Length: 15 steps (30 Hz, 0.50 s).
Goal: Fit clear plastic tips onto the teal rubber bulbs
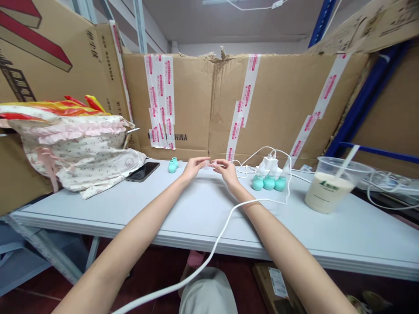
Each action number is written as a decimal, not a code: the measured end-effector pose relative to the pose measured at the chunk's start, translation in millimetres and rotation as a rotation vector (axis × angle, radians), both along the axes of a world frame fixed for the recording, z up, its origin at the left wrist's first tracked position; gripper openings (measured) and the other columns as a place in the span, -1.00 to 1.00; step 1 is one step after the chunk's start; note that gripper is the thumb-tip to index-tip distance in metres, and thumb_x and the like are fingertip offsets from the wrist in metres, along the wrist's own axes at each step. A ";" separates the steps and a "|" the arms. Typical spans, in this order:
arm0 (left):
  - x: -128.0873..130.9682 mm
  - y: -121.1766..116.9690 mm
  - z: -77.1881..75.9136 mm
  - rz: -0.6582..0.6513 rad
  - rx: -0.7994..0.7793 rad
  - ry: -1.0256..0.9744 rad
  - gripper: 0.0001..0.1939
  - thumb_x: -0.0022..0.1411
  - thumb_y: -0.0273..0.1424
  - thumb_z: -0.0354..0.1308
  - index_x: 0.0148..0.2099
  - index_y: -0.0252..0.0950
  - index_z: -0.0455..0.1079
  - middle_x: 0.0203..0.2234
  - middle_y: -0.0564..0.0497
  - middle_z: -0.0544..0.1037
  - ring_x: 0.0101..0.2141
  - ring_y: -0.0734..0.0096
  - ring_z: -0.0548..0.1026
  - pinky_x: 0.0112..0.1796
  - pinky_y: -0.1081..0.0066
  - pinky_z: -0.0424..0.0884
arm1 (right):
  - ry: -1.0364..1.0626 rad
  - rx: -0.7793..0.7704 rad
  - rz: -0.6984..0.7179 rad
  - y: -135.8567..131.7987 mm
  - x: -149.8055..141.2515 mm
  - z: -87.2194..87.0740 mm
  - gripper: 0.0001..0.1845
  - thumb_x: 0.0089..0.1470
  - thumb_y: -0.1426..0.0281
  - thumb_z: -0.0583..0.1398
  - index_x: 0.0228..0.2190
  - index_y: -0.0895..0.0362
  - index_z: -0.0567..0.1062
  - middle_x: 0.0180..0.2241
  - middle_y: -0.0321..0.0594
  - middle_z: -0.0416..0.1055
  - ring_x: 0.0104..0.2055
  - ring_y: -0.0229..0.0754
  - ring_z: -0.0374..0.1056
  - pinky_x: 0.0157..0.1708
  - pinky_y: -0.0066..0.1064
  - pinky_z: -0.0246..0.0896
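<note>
Toward the back of the table, both hands meet with their fingertips close together. My left hand [194, 168] pinches a small clear plastic piece [207, 165]. My right hand [226, 170] is pinched at the other side of it; whether it grips this piece or a second small one, I cannot tell. Two teal rubber bulbs [172, 167] stand left of my left hand. Over to the right are three more teal bulbs [269, 182] in a row, with clear parts on top.
A white cable [229, 218] crosses in front of my right forearm. Behind the right bulbs is a white plug [270, 164]. A cup of milky drink [327, 192] stands right, a phone [143, 172] and a floral cloth bag [88, 152] left. Cardboard [193, 100] walls the back.
</note>
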<state>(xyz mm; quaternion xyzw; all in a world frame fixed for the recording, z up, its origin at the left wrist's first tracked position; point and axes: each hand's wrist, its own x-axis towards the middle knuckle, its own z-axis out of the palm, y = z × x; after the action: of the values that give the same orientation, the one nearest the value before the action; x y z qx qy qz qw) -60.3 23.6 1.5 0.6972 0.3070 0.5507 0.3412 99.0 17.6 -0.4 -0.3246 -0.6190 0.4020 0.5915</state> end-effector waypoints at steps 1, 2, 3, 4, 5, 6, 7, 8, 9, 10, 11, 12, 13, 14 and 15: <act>1.7 0.4 -2.0 -0.048 0.005 0.046 -0.47 0.04 -0.14 0.15 -0.04 -0.42 0.38 -0.36 -0.13 0.53 -0.30 0.29 0.45 -0.24 0.37 0.29 | 0.023 -0.010 -0.014 -0.7 1.8 2.3 -0.62 -0.30 0.19 0.29 -0.41 0.19 0.48 -0.31 -0.15 0.46 -0.30 -0.22 0.37 -0.30 -0.39 0.29; 4.0 0.9 -4.4 -0.076 -0.002 0.084 -0.45 0.07 -0.13 0.12 0.01 -0.42 0.35 -0.38 -0.11 0.52 -0.31 0.31 0.45 -0.25 0.37 0.28 | 0.035 -0.019 -0.030 -1.4 3.4 4.4 -0.62 -0.29 0.19 0.29 -0.40 0.18 0.48 -0.29 -0.16 0.46 -0.30 -0.23 0.36 -0.33 -0.42 0.27; 6.7 1.3 -6.8 -0.082 -0.023 0.111 -0.43 0.10 -0.12 0.08 0.05 -0.41 0.31 -0.39 -0.10 0.51 -0.34 0.34 0.45 -0.27 0.38 0.27 | 0.041 -0.029 -0.045 -2.2 5.0 6.1 -0.62 -0.28 0.20 0.28 -0.38 0.17 0.48 -0.28 -0.17 0.46 -0.29 -0.24 0.35 -0.35 -0.44 0.25; 9.5 1.7 -9.1 -0.074 -0.055 0.126 -0.42 0.14 -0.12 0.04 0.10 -0.41 0.26 -0.39 -0.08 0.49 -0.38 0.38 0.46 -0.30 0.40 0.27 | 0.044 -0.042 -0.055 -2.7 6.3 7.4 -0.63 -0.27 0.20 0.28 -0.37 0.16 0.49 -0.28 -0.17 0.46 -0.28 -0.25 0.34 -0.36 -0.46 0.23; 12.3 1.7 -11.0 -0.055 -0.088 0.131 -0.41 0.17 -0.12 0.00 0.13 -0.40 0.21 -0.39 -0.06 0.46 -0.42 0.42 0.45 -0.33 0.42 0.26 | 0.047 -0.060 -0.061 -3.1 7.4 8.3 -0.64 -0.26 0.21 0.27 -0.37 0.15 0.49 -0.27 -0.18 0.46 -0.28 -0.26 0.34 -0.37 -0.47 0.21; 14.9 1.4 -12.3 -0.032 -0.109 0.136 -0.41 0.19 -0.13 -0.03 0.15 -0.40 0.18 -0.39 -0.05 0.44 -0.45 0.46 0.44 -0.35 0.43 0.26 | 0.048 -0.083 -0.064 -3.3 8.1 8.7 -0.65 -0.26 0.21 0.27 -0.37 0.15 0.49 -0.27 -0.18 0.46 -0.30 -0.27 0.33 -0.38 -0.48 0.19; 17.2 0.5 -13.1 -0.010 -0.111 0.147 -0.42 0.19 -0.16 -0.02 0.17 -0.40 0.15 -0.38 -0.04 0.42 -0.47 0.50 0.42 -0.35 0.44 0.26 | 0.048 -0.104 -0.067 -3.3 8.6 8.7 -0.65 -0.26 0.21 0.27 -0.38 0.15 0.50 -0.28 -0.18 0.46 -0.32 -0.28 0.33 -0.39 -0.48 0.18; 19.2 -0.9 -13.3 0.012 -0.090 0.169 -0.43 0.18 -0.19 -0.01 0.17 -0.39 0.14 -0.37 -0.03 0.41 -0.48 0.52 0.40 -0.34 0.44 0.26 | 0.047 -0.124 -0.069 -3.2 8.6 8.5 -0.65 -0.27 0.22 0.27 -0.39 0.16 0.50 -0.29 -0.18 0.47 -0.35 -0.29 0.33 -0.39 -0.48 0.16; 20.8 -2.7 -13.1 0.037 -0.049 0.200 -0.45 0.18 -0.23 0.02 0.16 -0.39 0.15 -0.37 -0.02 0.41 -0.48 0.53 0.37 -0.33 0.44 0.26 | 0.046 -0.141 -0.071 -3.2 8.5 8.2 -0.65 -0.27 0.22 0.27 -0.39 0.16 0.50 -0.30 -0.18 0.47 -0.38 -0.30 0.33 -0.39 -0.48 0.15; 22.2 -4.8 -12.7 0.064 0.002 0.234 -0.48 0.17 -0.28 0.03 0.14 -0.38 0.18 -0.36 -0.02 0.41 -0.46 0.53 0.35 -0.31 0.43 0.26 | 0.047 -0.154 -0.072 -3.3 8.1 8.0 -0.65 -0.27 0.22 0.27 -0.39 0.16 0.50 -0.32 -0.18 0.47 -0.40 -0.31 0.33 -0.40 -0.48 0.14; 23.3 -7.1 -12.1 0.085 0.051 0.263 -0.51 0.16 -0.33 0.04 0.13 -0.37 0.19 -0.35 -0.01 0.41 -0.45 0.52 0.34 -0.29 0.43 0.26 | 0.047 -0.164 -0.070 -3.7 7.7 7.9 -0.64 -0.28 0.22 0.27 -0.39 0.16 0.50 -0.33 -0.19 0.47 -0.40 -0.31 0.33 -0.39 -0.48 0.13; 24.2 -9.3 -11.6 0.096 0.090 0.277 -0.53 0.16 -0.37 0.03 0.13 -0.35 0.18 -0.34 -0.01 0.41 -0.43 0.52 0.33 -0.28 0.42 0.26 | 0.051 -0.171 -0.066 -4.3 7.4 8.1 -0.64 -0.28 0.22 0.27 -0.38 0.16 0.51 -0.33 -0.19 0.48 -0.41 -0.31 0.34 -0.39 -0.48 0.12; 24.8 -11.2 -11.1 0.099 0.120 0.275 -0.52 0.16 -0.40 0.01 0.14 -0.33 0.13 -0.34 0.00 0.41 -0.43 0.52 0.33 -0.26 0.42 0.26 | 0.059 -0.178 -0.062 -5.0 7.1 8.4 -0.64 -0.28 0.21 0.28 -0.39 0.16 0.51 -0.33 -0.19 0.48 -0.40 -0.30 0.35 -0.38 -0.48 0.12; 25.3 -12.8 -10.6 0.099 0.142 0.261 -0.49 0.16 -0.41 0.00 0.16 -0.31 0.07 -0.35 0.02 0.40 -0.42 0.52 0.34 -0.26 0.42 0.27 | 0.068 -0.186 -0.057 -5.9 6.9 8.9 -0.64 -0.29 0.21 0.28 -0.39 0.15 0.51 -0.32 -0.19 0.48 -0.39 -0.29 0.36 -0.38 -0.47 0.12; 25.4 -13.9 -10.1 0.100 0.159 0.237 -0.46 0.15 -0.43 0.01 0.17 -0.29 0.00 -0.37 0.04 0.40 -0.42 0.52 0.35 -0.25 0.42 0.27 | 0.079 -0.190 -0.053 -6.7 6.8 9.5 -0.64 -0.29 0.21 0.28 -0.39 0.15 0.51 -0.30 -0.19 0.48 -0.38 -0.28 0.37 -0.37 -0.47 0.12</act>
<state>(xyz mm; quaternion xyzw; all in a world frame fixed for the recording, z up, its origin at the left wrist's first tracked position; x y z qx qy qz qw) -34.9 9.7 -8.5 0.7660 0.3349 0.5034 0.2183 105.8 10.8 9.1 -0.3792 -0.5455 0.4557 0.5923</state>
